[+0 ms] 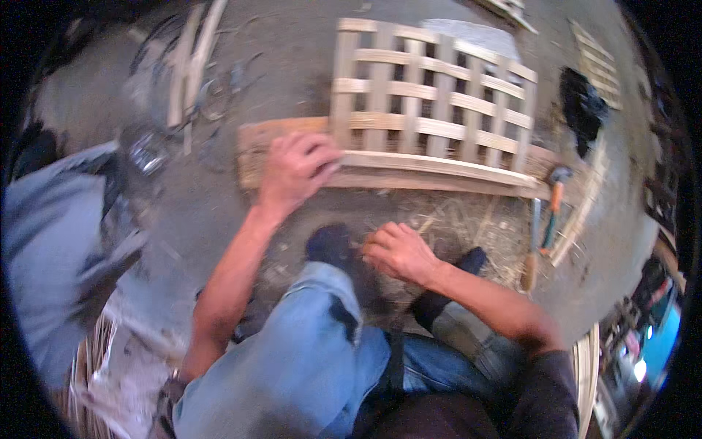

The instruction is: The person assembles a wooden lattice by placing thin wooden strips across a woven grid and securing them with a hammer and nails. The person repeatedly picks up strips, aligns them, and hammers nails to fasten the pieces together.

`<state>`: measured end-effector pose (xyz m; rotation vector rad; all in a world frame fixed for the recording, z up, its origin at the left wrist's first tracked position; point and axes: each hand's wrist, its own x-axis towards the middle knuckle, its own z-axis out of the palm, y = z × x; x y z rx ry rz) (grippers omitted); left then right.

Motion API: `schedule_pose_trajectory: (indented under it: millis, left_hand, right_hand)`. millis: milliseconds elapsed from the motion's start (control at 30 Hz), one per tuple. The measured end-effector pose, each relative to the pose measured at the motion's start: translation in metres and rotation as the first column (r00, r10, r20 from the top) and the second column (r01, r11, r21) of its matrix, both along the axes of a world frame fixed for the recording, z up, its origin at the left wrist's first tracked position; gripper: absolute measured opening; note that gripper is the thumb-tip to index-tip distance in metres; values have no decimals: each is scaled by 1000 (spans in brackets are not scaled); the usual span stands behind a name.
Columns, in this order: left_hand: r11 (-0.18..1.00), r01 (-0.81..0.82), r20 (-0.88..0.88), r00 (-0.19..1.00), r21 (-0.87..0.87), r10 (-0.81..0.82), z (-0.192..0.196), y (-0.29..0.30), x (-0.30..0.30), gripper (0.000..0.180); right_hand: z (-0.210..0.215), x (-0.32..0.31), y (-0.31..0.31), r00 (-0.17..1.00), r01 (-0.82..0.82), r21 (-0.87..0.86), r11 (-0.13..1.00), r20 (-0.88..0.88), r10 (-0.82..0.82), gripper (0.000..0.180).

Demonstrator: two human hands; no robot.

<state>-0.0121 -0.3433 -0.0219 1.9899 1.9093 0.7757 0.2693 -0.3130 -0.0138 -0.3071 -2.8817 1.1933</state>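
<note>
A woven lattice panel of pale flat wooden strips rests on a low wooden board in front of me. At its near left corner is my left hand, with curled fingers and thumb closed on the end of the panel's edge strip; motion blurs the fingertips. My right hand hangs above the floor between my feet, nearer to me than the board. Its fingers are curled in, and what they may hold is hidden. Right of the board lie a hammer with an orange and green handle and a wooden-handled tool.
Long wooden strips lie at the far left. A black plastic bag and another lattice piece are at the far right. Wood shavings litter the floor by my right foot. Grey-blue cloth is on the left.
</note>
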Motion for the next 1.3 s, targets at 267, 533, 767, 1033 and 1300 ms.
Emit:
schedule_pose_trajectory:
  millis: [267, 533, 767, 1033, 1300]
  left_hand:
    - [999, -36, -26, 999, 17, 36, 1, -4, 2, 25]
    - [1000, -14, -46, 999, 12, 14, 8, -1, 2, 25]
    - [1000, -17, -16, 1000, -21, 17, 10, -4, 0, 25]
    - [999, -38, 28, 999, -34, 39, 9, -5, 1, 25]
    - [1000, -29, 28, 999, -12, 29, 9, -5, 0, 27]
  right_hand:
    - [19, 160, 125, 181, 980, -121, 158, 218, -959, 15]
    - [12, 184, 172, 183, 955, -283, 82, 349, -919, 25]
    - [-3, 179, 171, 225, 933, -340, 116, 301, -927, 21]
    - [-2, 181, 171, 223, 930, -353, 107, 308, -925, 20]
    - [-5, 183, 171, 226, 926, -361, 109, 301, -926, 21]
